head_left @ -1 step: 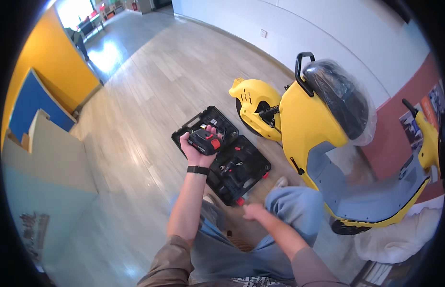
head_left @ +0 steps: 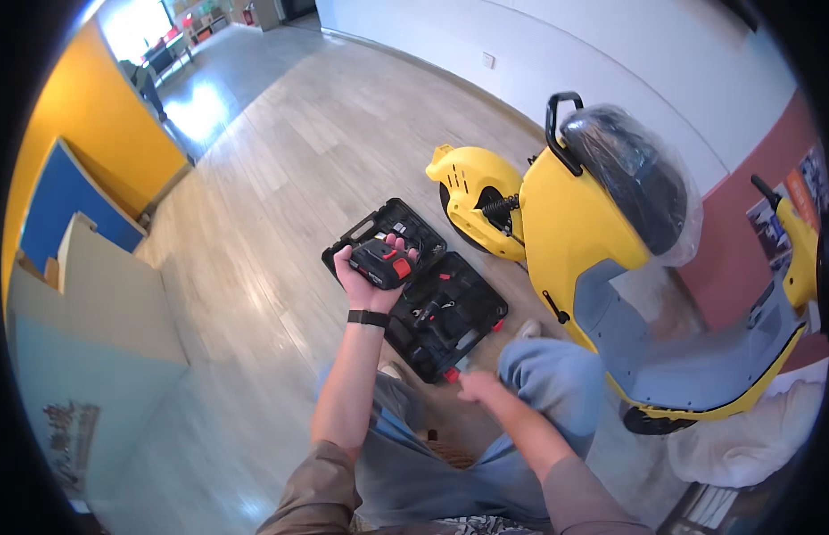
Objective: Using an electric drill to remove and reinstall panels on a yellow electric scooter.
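Note:
My left hand (head_left: 359, 283) is wrapped round a black cordless tool battery (head_left: 376, 262) with red buttons, held above an open black tool case (head_left: 472, 314). A black cordless drill (head_left: 437, 328) lies in the near half of the case. The far half holds several small accessories, partly hidden by the battery and my hand. My right hand (head_left: 478, 386) is beside the case's near corner, close to a red latch (head_left: 452, 374). Its fingers are curled together; what they hold, if anything, I cannot make out.
At right stands a yellow scooter (head_left: 570, 209) with a plastic-wrapped seat (head_left: 642, 183). White sheeting (head_left: 726, 446) is bunched beyond its footboard. Pale partitions (head_left: 120, 294) and a blue panel (head_left: 75, 201) are at left. My knees flank the case's near side.
My right hand has shifted slightly upward beside the case's near corner. The left hand keeps its hold on the battery.

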### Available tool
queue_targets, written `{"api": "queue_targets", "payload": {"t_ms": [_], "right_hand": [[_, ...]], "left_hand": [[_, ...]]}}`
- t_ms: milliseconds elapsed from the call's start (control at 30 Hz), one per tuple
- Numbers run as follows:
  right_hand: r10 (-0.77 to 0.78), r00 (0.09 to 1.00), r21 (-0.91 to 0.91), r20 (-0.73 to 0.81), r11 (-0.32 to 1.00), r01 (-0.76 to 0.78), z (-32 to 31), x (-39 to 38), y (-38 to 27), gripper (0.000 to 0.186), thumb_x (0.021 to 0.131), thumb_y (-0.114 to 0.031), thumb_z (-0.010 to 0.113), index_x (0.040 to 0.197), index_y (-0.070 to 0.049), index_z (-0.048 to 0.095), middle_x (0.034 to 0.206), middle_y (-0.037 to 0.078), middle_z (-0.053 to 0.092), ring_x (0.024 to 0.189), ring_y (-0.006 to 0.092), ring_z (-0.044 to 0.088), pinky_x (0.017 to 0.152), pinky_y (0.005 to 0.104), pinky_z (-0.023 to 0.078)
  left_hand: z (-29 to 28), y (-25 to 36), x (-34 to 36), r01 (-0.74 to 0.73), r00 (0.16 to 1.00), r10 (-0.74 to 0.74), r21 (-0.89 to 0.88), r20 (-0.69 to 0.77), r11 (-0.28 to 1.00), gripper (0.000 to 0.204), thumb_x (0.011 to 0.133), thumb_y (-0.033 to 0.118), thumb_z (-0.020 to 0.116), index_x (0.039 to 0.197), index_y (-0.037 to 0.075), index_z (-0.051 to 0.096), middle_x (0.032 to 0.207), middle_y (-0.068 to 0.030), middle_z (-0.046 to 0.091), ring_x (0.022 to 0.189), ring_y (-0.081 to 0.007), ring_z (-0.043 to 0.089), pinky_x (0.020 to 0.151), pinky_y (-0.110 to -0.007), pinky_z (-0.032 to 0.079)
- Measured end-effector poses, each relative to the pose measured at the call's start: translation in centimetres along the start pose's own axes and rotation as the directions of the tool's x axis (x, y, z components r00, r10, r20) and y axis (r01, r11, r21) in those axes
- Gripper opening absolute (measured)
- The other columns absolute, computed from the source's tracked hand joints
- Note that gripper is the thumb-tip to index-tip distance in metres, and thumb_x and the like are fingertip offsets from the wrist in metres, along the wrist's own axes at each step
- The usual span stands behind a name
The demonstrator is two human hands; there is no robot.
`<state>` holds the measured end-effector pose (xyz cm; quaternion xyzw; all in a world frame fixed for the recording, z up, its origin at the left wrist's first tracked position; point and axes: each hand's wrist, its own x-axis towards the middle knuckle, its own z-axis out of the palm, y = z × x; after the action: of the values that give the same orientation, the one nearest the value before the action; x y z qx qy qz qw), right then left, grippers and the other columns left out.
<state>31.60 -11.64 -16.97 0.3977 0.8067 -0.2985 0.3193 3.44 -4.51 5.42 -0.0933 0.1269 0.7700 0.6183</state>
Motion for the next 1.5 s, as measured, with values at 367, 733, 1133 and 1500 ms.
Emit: {"api": "queue_targets", "payload": {"t_ms": [367, 733, 1133, 1500], "right_hand": [[0.119, 0.951, 0.155, -0.286, 0.985, -0.076, -2.6, 13.9, -0.2, 0.059, 0.084, -0.035, 0.070, 0.130, -0.007, 0.046, 0.124, 0.018, 0.059, 0.122, 0.0329, 0.053, 0.107, 0.0443, 0.037], [0.313, 0.927, 0.301, -0.205, 0.922, -0.245, -3.2, 22.0, -2.7, 0.096, 0.084, -0.021, 0.068, 0.156, -0.007, 0.006, 0.116, 0.025, 0.064, 0.100, 0.0361, 0.067, 0.094, 0.0450, 0.046], [0.045, 0.842, 0.841, -0.537, -0.048, 0.539, -23.8, -7.7, -4.0, 0.024, 0.087, -0.010, 0.066, 0.106, -0.003, 0.053, 0.078, 0.004, 0.057, 0.063, 0.0129, 0.057, 0.061, 0.0281, 0.048], [-0.051, 0.776, 0.519, -0.629, -0.770, 0.371, -30.1, -9.6, 0.2, 0.054, 0.092, -0.031, 0.055, 0.143, -0.017, 0.044, 0.063, -0.004, 0.034, 0.050, 0.0067, 0.035, 0.060, 0.0282, 0.040]], "left_hand": [[1.6, -0.6, -2.9, 0.026, 0.982, 0.043, 0.359, -0.184, 0.933, 0.069, 0.086, 0.059, 0.050, 0.120, 0.000, 0.059, 0.108, -0.0167, 0.067, 0.099, -0.0304, 0.065, 0.095, -0.050, 0.050], [0.8, 0.9, 0.6, 0.113, 0.956, -0.061, 0.167, -0.287, 0.979, 0.072, 0.089, 0.061, 0.045, 0.125, -0.001, 0.055, 0.108, -0.0155, 0.065, 0.101, -0.0288, 0.063, 0.095, -0.049, 0.049], [2.2, -1.4, -0.6, 0.171, 0.973, -0.179, 0.063, 0.149, 0.983, 0.076, 0.088, 0.064, 0.047, 0.128, 0.000, 0.052, 0.110, -0.0143, 0.063, 0.102, -0.0284, 0.063, 0.095, -0.047, 0.049], [1.6, -7.8, 1.4, 0.143, 0.986, -0.122, 0.208, -0.110, 0.968, 0.059, 0.090, 0.057, 0.048, 0.117, 0.006, 0.057, 0.115, -0.0177, 0.065, 0.104, -0.0328, 0.064, 0.092, -0.050, 0.051]]}}
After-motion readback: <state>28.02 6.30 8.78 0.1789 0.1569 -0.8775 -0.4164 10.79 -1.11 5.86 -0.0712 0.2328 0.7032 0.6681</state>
